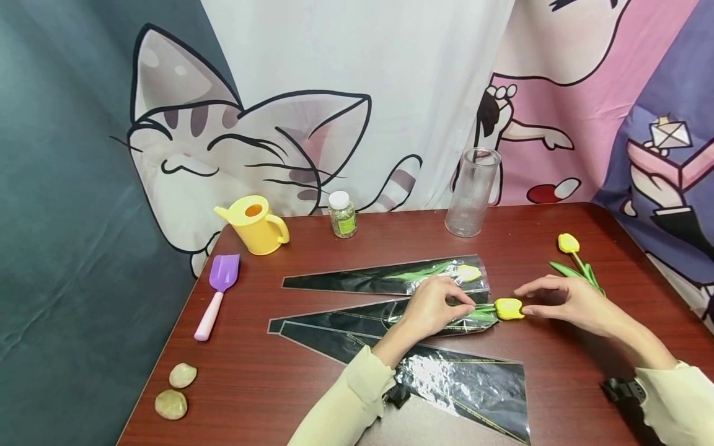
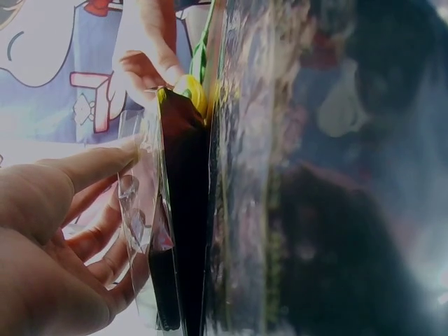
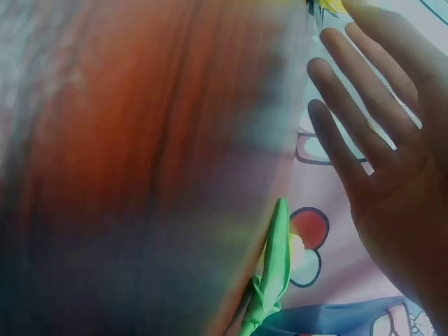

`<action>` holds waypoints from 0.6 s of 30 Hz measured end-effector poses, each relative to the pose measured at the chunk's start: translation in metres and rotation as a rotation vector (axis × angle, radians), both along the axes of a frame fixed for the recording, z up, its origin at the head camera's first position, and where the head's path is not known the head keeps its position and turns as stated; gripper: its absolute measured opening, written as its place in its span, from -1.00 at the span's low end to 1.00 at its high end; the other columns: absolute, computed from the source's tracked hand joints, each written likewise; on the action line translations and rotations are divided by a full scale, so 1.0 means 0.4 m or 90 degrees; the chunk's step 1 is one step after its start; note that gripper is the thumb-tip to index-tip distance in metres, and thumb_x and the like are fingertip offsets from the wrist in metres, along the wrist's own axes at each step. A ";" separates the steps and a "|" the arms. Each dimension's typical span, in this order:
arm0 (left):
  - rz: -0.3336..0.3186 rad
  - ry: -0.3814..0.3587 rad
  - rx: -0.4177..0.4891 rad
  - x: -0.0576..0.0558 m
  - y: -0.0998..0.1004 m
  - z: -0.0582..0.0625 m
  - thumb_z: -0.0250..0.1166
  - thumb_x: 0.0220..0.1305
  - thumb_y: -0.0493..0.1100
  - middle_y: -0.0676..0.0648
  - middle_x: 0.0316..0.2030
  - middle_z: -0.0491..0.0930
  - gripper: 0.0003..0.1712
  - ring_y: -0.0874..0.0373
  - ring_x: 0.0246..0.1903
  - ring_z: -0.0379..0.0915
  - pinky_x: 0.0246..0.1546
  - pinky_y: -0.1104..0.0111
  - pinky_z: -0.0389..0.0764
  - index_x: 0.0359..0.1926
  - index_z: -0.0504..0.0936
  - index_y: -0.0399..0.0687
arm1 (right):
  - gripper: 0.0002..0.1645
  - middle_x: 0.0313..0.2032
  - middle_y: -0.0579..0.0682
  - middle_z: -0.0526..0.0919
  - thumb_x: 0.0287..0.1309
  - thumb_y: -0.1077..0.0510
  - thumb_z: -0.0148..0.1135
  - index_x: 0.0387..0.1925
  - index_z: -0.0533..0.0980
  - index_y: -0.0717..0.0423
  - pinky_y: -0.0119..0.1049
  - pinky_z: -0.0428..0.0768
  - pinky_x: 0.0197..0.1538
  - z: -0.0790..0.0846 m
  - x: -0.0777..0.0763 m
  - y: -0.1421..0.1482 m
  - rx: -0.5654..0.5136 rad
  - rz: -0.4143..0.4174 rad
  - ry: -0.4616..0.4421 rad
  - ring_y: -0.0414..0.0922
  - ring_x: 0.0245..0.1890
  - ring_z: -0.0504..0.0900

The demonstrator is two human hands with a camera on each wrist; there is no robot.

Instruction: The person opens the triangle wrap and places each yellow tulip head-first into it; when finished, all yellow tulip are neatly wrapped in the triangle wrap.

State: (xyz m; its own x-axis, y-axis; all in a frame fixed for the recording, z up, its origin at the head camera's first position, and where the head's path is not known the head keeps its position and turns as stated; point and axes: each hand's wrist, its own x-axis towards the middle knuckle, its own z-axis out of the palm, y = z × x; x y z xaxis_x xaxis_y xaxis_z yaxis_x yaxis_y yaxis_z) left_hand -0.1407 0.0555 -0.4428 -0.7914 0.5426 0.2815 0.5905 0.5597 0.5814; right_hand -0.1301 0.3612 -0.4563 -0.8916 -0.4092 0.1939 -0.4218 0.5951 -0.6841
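Observation:
A yellow tulip (image 1: pixel 509 308) lies with its green stem and leaves inside a dark-backed clear flower sleeve (image 1: pixel 340 319), its bloom sticking out of the wide end. My left hand (image 1: pixel 435 306) holds the sleeve's clear film near that opening; in the left wrist view the film (image 2: pixel 136 217) lies between thumb and fingers. At the bloom's right side is my right hand (image 1: pixel 574 303), thumb and index fingertips right at the petals. Its other fingers extend straight in the right wrist view.
Behind lies another sleeve (image 1: pixel 334 282) with a tulip (image 1: pixel 467 272) inside; a flat sleeve (image 1: pixel 474 378) lies in front. A loose tulip (image 1: pixel 569 243) is at right. Around stand a glass vase (image 1: pixel 471 198), jar (image 1: pixel 343 217), yellow watering can (image 1: pixel 259 229), purple shovel (image 1: pixel 223 275) and two stones (image 1: pixel 171 404).

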 end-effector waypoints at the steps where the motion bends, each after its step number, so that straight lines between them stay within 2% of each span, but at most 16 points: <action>1: 0.000 0.001 -0.001 0.000 0.000 0.000 0.47 0.13 0.02 0.34 -0.38 0.60 -0.96 0.50 -0.24 0.39 -0.07 0.65 0.28 -0.36 0.83 0.28 | -0.55 -0.21 -0.11 0.73 -0.15 0.29 0.57 -0.12 0.68 0.00 -0.53 0.50 -0.15 0.000 0.000 0.001 0.000 -0.004 0.003 -0.18 -0.19 0.65; 6: -0.005 0.005 -0.002 -0.003 0.000 -0.001 0.46 0.14 0.01 0.34 -0.38 0.60 -0.96 0.53 -0.26 0.39 0.04 0.63 0.26 -0.36 0.82 0.27 | -0.62 -0.32 -0.22 0.71 -0.17 0.27 0.59 -0.24 0.72 -0.12 -0.51 0.49 -0.23 0.005 0.002 0.002 0.019 -0.031 0.031 -0.24 -0.29 0.64; 8: -0.006 0.006 -0.004 -0.004 0.000 -0.002 0.46 0.14 0.01 0.34 -0.37 0.60 -0.96 0.54 -0.26 0.39 0.12 0.61 0.22 -0.36 0.82 0.28 | -0.62 -0.33 -0.21 0.71 -0.14 0.27 0.58 -0.22 0.71 -0.11 -0.49 0.49 -0.26 0.004 0.001 0.003 0.014 -0.022 0.022 -0.24 -0.32 0.63; 11: -0.006 0.004 -0.007 -0.005 0.000 -0.003 0.46 0.15 0.02 0.34 -0.36 0.59 -0.95 0.55 -0.25 0.39 0.19 0.58 0.16 -0.35 0.82 0.28 | -0.58 -0.29 -0.16 0.71 -0.05 0.28 0.53 -0.09 0.67 -0.03 -0.44 0.52 -0.29 0.000 -0.001 0.004 -0.009 0.024 -0.017 -0.20 -0.30 0.63; 15: -0.003 0.003 -0.006 -0.004 0.001 -0.005 0.46 0.14 0.02 0.34 -0.36 0.58 -0.95 0.53 -0.25 0.38 0.07 0.61 0.25 -0.35 0.82 0.28 | -0.48 -0.18 -0.11 0.69 0.06 0.27 0.45 0.11 0.57 0.05 -0.37 0.56 -0.24 -0.004 -0.003 0.001 -0.027 0.103 -0.068 -0.14 -0.24 0.63; 18: 0.000 0.000 -0.006 -0.002 0.001 -0.005 0.47 0.13 0.02 0.34 -0.37 0.58 -0.96 0.53 -0.26 0.38 -0.02 0.62 0.28 -0.36 0.82 0.28 | -0.46 -0.13 -0.13 0.69 0.06 0.22 0.46 0.12 0.57 0.01 -0.36 0.56 -0.22 -0.004 -0.004 -0.005 -0.029 0.122 -0.079 -0.13 -0.21 0.63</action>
